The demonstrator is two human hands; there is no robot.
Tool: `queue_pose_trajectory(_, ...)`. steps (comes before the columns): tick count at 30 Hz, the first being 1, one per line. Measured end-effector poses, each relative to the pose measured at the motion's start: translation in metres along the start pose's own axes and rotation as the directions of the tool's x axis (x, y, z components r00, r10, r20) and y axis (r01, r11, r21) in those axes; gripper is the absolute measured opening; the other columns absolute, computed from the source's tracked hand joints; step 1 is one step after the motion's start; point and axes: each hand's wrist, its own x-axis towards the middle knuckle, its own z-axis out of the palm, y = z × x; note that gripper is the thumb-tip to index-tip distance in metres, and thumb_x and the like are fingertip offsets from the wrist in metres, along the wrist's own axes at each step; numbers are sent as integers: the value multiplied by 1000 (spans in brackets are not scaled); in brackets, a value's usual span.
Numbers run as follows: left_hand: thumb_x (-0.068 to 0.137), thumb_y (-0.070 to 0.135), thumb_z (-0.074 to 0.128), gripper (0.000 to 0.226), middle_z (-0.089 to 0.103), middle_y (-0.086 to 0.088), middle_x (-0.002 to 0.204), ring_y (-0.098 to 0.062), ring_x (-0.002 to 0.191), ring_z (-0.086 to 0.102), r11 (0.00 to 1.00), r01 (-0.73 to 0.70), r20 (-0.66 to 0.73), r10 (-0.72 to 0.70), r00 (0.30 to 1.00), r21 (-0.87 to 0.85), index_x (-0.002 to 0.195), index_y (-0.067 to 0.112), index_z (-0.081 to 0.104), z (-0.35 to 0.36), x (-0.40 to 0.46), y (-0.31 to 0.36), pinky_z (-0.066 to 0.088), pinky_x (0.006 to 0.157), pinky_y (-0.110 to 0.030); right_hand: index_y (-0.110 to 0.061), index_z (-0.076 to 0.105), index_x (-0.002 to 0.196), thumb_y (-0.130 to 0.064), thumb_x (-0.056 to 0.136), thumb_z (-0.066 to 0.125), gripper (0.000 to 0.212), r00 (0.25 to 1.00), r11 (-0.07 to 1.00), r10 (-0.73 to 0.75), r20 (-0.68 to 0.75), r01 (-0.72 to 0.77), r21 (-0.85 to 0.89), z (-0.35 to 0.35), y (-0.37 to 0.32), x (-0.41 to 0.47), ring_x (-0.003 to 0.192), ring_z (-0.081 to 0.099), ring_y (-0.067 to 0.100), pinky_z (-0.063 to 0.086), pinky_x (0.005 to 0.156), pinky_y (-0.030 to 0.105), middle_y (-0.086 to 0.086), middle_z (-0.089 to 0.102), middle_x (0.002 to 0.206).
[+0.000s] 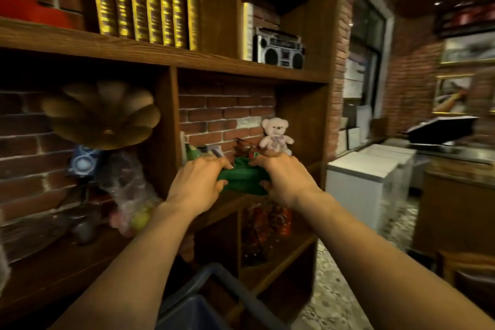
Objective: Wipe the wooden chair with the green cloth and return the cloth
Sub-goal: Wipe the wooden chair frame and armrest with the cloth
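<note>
The green cloth lies bunched at the front of a wooden shelf, in the middle compartment of a tall bookcase. My left hand grips its left end, fingers over the top and thumb underneath. My right hand holds the right end the same way. Both forearms reach in from the bottom of the view. No wooden chair shows clearly in this view.
A pale teddy bear and small clutter sit behind the cloth against the brick back wall. A boombox and books are on the shelf above. A gramophone horn fills the left compartment. White chest freezers stand right.
</note>
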Motion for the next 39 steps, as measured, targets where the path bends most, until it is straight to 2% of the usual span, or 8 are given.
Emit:
queue_pose_trajectory(4, 89, 30, 68, 31, 65, 2, 114, -26, 108, 60, 993, -110, 9, 111, 994, -44, 118, 32, 60, 30, 33, 66, 49, 85, -38, -28, 54, 135, -16, 85, 69, 54, 994, 993, 106, -14, -107, -49, -14, 65, -37, 114, 55, 35, 50, 92, 47, 6, 59, 128)
queue_pose_trajectory(8, 89, 30, 68, 31, 63, 4, 113, -24, 110, 59, 975, -189, 17, 192, 981, -112, 118, 35, 59, 59, 70, 142, 49, 89, -41, -27, 56, 133, -16, 84, 70, 52, 982, 979, 178, -54, -183, -96, -32, 139, -72, 109, 56, 33, 51, 89, 43, 5, 61, 120)
queue_pose_trajectory(10, 88, 30, 68, 31, 64, 5, 115, -23, 111, 59, 962, -227, 16, 232, 973, -150, 117, 35, 60, 73, 87, 183, 50, 89, -41, -27, 57, 133, -16, 84, 71, 52, 972, 965, 226, -64, -232, -121, -43, 178, -90, 111, 57, 32, 49, 90, 42, 5, 61, 123)
queue_pose_trajectory(15, 88, 27, 69, 29, 64, 5, 109, -23, 105, 60, 914, -317, -8, 326, 945, -253, 115, 34, 62, 112, 128, 285, 48, 78, -37, -24, 57, 133, -17, 87, 69, 49, 940, 922, 332, -84, -342, -183, -70, 270, -141, 109, 56, 32, 49, 85, 44, 7, 61, 122)
queue_pose_trajectory(22, 90, 26, 67, 29, 64, 5, 113, -24, 108, 59, 833, -413, -4, 442, 897, -368, 117, 34, 62, 164, 154, 399, 50, 83, -40, -27, 56, 132, -17, 88, 68, 47, 873, 838, 478, -94, -486, -248, -89, 354, -211, 106, 56, 30, 52, 83, 47, 5, 60, 120)
queue_pose_trajectory(26, 89, 27, 68, 26, 65, 9, 112, -21, 106, 60, 782, -459, 1, 506, 863, -421, 113, 36, 62, 191, 162, 439, 51, 83, -40, -25, 55, 133, -18, 88, 68, 47, 832, 791, 546, -99, -551, -266, -89, 380, -242, 104, 54, 28, 50, 82, 42, 4, 59, 117)
queue_pose_trajectory(30, 88, 27, 68, 27, 65, 8, 109, -22, 102, 61, 729, -495, -18, 553, 833, -473, 112, 37, 62, 214, 171, 461, 51, 78, -39, -23, 55, 134, -17, 87, 70, 49, 795, 744, 598, -103, -598, -299, -89, 396, -256, 106, 53, 27, 52, 85, 44, 4, 59, 119)
queue_pose_trajectory(39, 86, 21, 70, 29, 65, 5, 109, -26, 98, 61, 642, -515, -43, 602, 797, -568, 112, 33, 63, 267, 195, 464, 51, 77, -41, -24, 55, 133, -16, 85, 71, 52, 739, 676, 665, -110, -658, -330, -57, 418, -248, 105, 55, 28, 54, 83, 46, 3, 60, 119)
